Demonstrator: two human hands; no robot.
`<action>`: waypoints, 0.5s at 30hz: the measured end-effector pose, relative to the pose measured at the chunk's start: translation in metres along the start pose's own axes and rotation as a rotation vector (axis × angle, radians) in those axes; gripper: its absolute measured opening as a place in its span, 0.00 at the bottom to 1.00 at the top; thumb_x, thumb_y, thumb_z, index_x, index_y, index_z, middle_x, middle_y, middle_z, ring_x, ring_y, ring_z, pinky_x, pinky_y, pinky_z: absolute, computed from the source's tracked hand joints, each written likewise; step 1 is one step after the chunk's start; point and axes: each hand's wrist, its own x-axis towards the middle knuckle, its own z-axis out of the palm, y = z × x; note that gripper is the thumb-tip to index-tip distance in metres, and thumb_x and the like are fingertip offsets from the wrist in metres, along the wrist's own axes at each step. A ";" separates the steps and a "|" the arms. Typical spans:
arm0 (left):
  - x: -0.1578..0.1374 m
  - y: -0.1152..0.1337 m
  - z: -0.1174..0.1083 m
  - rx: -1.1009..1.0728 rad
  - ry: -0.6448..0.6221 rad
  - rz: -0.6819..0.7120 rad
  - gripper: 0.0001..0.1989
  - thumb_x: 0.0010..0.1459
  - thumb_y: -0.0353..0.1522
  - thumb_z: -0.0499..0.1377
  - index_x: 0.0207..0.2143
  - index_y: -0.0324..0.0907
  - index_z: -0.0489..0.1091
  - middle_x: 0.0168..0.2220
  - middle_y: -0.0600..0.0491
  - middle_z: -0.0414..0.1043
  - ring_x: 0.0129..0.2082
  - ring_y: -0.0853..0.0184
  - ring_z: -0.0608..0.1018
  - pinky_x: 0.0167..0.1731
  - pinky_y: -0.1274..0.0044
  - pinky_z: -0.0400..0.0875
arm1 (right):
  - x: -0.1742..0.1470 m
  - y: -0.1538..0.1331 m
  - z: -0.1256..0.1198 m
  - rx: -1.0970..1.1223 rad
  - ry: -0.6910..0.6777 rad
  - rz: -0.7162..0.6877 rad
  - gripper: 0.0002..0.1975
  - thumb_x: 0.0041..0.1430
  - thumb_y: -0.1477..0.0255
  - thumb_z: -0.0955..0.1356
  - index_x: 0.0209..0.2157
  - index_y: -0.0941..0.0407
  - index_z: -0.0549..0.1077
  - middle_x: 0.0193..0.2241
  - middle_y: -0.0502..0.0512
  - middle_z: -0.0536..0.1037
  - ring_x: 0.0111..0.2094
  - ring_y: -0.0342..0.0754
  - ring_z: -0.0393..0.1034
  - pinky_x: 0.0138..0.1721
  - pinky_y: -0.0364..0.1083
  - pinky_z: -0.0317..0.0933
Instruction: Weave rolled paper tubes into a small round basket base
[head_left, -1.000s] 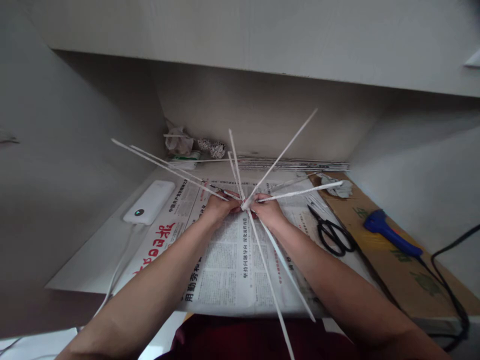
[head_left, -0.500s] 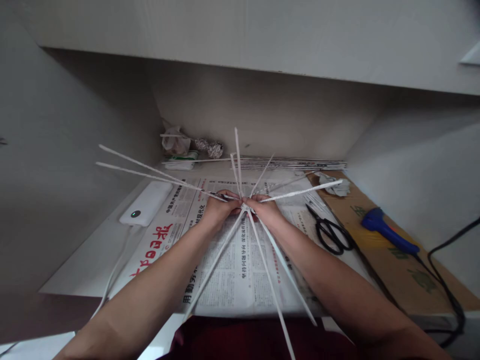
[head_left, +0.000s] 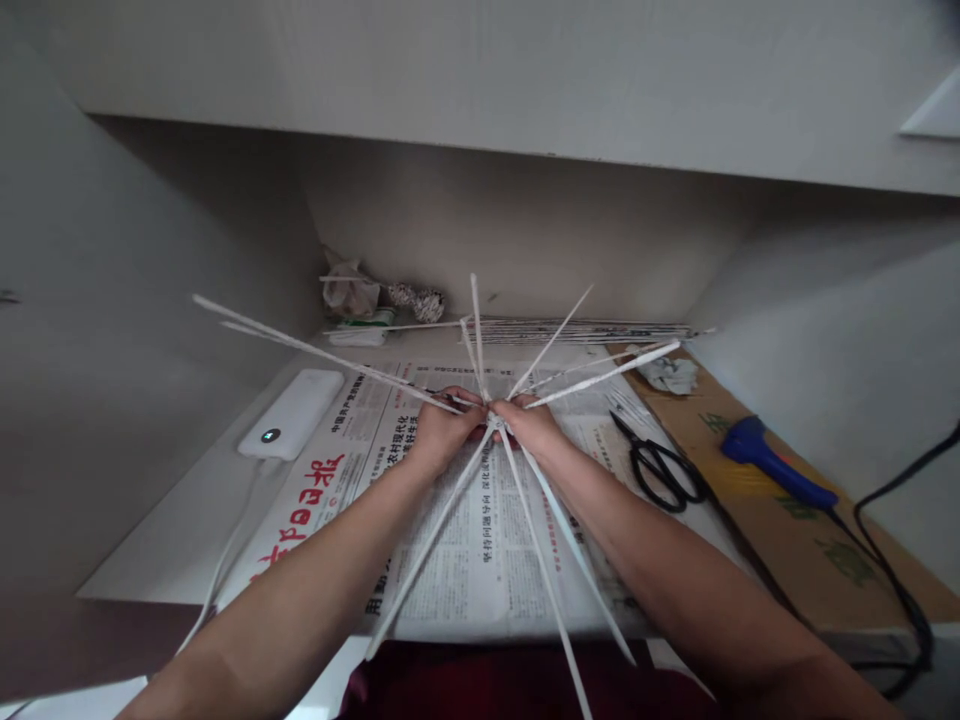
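white sticks (head_left: 537, 540) radiate from a woven centre (head_left: 497, 424) pinched by left hand (head_left: 448, 422) and right hand (head_left: 534, 426), undersides hidden; one stick's tip is cut off.

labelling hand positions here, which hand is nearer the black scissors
Right. The right hand holds the white rods to the left of the black scissors, with newspaper between; the left hand holds them farther left, beyond the right hand.

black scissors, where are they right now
In the head view, the black scissors lie to the right of the right hand, beside the left edge of the brown cardboard, with the blue corded tool further right.
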 end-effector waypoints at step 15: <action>0.001 0.001 -0.003 0.320 0.053 0.349 0.07 0.51 0.27 0.61 0.31 0.41 0.80 0.33 0.50 0.82 0.36 0.62 0.81 0.42 0.74 0.73 | -0.006 0.000 0.004 0.220 -0.060 -0.074 0.05 0.48 0.72 0.71 0.24 0.57 0.71 0.16 0.47 0.74 0.15 0.43 0.69 0.14 0.39 0.61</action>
